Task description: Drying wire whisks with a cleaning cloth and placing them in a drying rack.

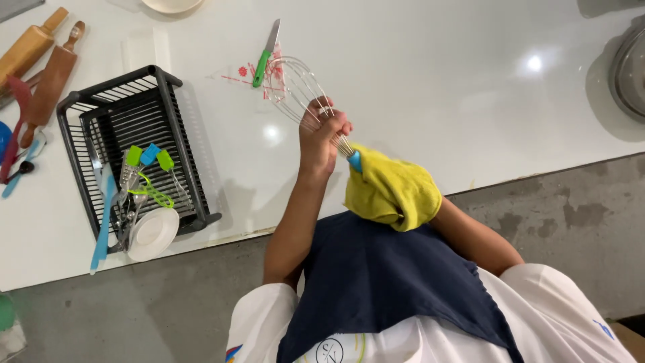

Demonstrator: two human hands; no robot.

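Broadly, the upper frame is filled by a white counter [437,87], with a grey floor below it. At 6 o'clock a navy apron [376,282] is worn over a white shirt, and both forearms are raised from it toward the centre.

At 9 o'clock a black rack [171,121] is set on the counter. A plate [153,233] is leaned in it and utensils with blue and green handles are stood in it, apparently to drain.

Just right of centre a yellow cloth [393,191] is bunched around the handle end of a whisk [292,84]. The whisk is held in the air above the counter, its wires pointing to 11 o'clock. The left hand [322,134] is closed around the wires near their neck, seemingly to steady the whisk while the cloth is worked over the handle.

The right hand is wrapped in the cloth and hidden, so its grip cannot be told. Only a blue tip of the handle is seen.

A green-handled knife [265,57] is laid at 12 o'clock, beyond the wires. Rolling pins [27,47] at 10 o'clock, a pot [631,74] at 3 o'clock and a bowl at the top edge are cut off by the frame.
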